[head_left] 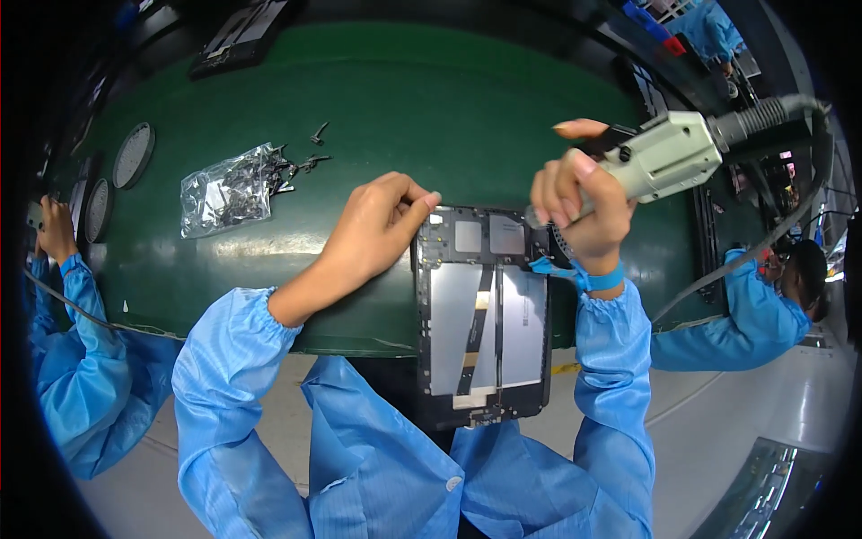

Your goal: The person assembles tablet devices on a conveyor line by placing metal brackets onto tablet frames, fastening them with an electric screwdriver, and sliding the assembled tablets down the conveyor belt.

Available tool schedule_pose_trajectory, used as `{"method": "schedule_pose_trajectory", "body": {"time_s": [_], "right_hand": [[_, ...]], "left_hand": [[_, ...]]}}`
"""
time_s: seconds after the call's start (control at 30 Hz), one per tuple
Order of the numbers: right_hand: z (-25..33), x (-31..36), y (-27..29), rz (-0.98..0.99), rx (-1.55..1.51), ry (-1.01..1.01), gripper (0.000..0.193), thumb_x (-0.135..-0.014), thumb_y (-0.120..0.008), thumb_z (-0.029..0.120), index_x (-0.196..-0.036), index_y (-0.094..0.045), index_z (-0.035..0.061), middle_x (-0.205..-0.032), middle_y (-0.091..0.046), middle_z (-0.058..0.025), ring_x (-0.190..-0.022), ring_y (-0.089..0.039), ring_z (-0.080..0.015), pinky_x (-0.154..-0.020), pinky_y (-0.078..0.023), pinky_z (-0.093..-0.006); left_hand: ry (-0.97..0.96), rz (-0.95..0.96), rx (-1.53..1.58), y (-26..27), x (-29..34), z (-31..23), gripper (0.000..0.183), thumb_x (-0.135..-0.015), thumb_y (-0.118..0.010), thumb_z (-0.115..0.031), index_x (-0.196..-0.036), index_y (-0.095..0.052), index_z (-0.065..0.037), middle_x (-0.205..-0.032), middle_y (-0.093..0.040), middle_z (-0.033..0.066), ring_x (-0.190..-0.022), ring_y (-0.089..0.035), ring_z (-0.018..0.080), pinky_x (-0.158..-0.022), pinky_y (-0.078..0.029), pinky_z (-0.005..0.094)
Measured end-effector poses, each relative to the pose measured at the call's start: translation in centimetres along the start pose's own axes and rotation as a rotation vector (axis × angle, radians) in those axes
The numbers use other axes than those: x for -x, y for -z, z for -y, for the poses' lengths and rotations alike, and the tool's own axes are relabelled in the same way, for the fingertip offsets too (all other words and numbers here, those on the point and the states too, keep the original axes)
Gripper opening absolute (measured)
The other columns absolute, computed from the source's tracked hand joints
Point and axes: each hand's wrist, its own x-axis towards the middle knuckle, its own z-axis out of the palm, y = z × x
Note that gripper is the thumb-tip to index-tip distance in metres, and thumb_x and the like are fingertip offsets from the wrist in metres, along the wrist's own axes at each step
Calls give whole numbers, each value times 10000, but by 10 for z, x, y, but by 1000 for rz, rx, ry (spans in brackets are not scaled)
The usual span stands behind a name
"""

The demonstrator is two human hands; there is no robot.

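An opened tablet (525, 328), its inner side up with silvery battery panels and black cables, lies across the near table edge, its lower part sticking out past it. My left hand (382, 216) is at its upper left corner, thumb and forefinger pinched together and the other fingers curled; whatever they hold is too small to make out. In my right hand (588, 202) is a pale grey-green electric screwdriver (669, 160), tilted, its front end down at the tablet's upper right corner. My fingers hide most of the tip. A blue strap (597, 278) circles my right wrist.
Left of my hands, a clear plastic bag (229, 193) of small dark parts spills several onto the green table (386, 90). Two round dishes (135, 154) stand farther left. The screwdriver's cable (790, 216) loops down at right. Co-workers in blue sit on both sides.
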Motion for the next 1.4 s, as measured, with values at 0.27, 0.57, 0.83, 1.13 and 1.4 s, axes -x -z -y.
{"method": "schedule_pose_trajectory", "body": {"time_s": [0.27,0.57,0.83,1.13,1.4], "right_hand": [[-27,-17,-60,87,-77,-89,212,-932,-547,102,-1048,-578,-73,-517,-424,-15,-402,-404,-104,-417,-393,-278],[-53,-17,-68,63,-89,-22,179,-942,-515,86,-1046,-552,-56,-497,-380,-15,-377,-381,-116,-397,-378,-298],[-61,-14,-72,81,-80,-57,183,-942,-509,90,-1047,-547,-54,-496,-379,-20,-376,-383,-120,-392,-375,-299],[-61,-12,-72,94,11,-71,242,-956,-440,166,-1080,-520,-26,-502,-349,2,-388,-365,-108,-407,-379,-297],[-64,-16,-67,110,-88,-59,212,-957,-478,118,-1087,-536,-40,-503,-378,-21,-387,-386,-119,-409,-396,-303]], "left_hand": [[46,85,269,6,6,7,252,-904,-690,-181,-935,-707,68,-788,-650,128,-628,-651,166,-573,-513,297],[37,356,415,23,-8,28,189,-917,-605,-60,-975,-679,104,-927,-652,124,-734,-660,158,-676,-544,270],[63,399,448,25,-10,33,192,-918,-596,-66,-952,-671,107,-894,-633,108,-738,-666,165,-681,-555,272],[68,392,442,24,-8,34,191,-920,-594,-64,-957,-670,107,-879,-628,106,-745,-666,166,-692,-563,274],[69,392,434,24,-10,35,198,-919,-603,-69,-977,-674,106,-888,-628,109,-746,-660,167,-695,-558,274]]}}
